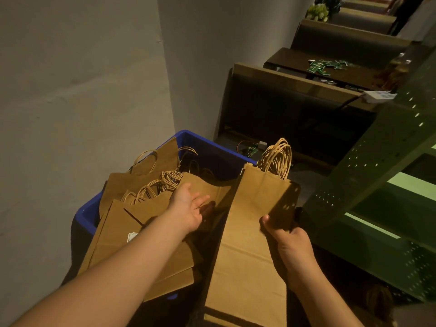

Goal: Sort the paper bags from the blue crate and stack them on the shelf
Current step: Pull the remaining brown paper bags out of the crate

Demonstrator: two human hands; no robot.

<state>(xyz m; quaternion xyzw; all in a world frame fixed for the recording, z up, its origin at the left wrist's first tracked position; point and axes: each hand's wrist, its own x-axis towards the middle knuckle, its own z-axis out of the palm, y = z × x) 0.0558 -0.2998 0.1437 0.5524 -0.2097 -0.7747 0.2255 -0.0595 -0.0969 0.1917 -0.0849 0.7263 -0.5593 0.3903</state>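
A plain grey wall (82, 90) filled the scene from nine to twelve o'clock, its corner running down toward the centre. At three o'clock rose a green perforated metal shelf (377, 161), its lit levels showing pale green. From twelve to two o'clock a row of dark booth benches (295, 109) receded, and between two of them a dark worktop (295, 60) carried scattered small green packets (326, 65).

The blue crate (207, 147) stood against the wall at centre, with loose brown paper bags (132, 223) piled flat inside, their twisted handles tangled at the eleven o'clock side. A small green circuit board with a red wire (250, 149) lay on the floor just beyond the crate's far corner, near the closest bench.

At five o'clock the right hand (289, 241) gripped a stack of flat paper bags (250, 256), thumb pressed on top and fingers hidden underneath, the handles pointing toward one o'clock beside the shelf. The left hand (188, 208) hovered above the pile in the crate, palm turned up, fingers straight and spread, holding nothing.
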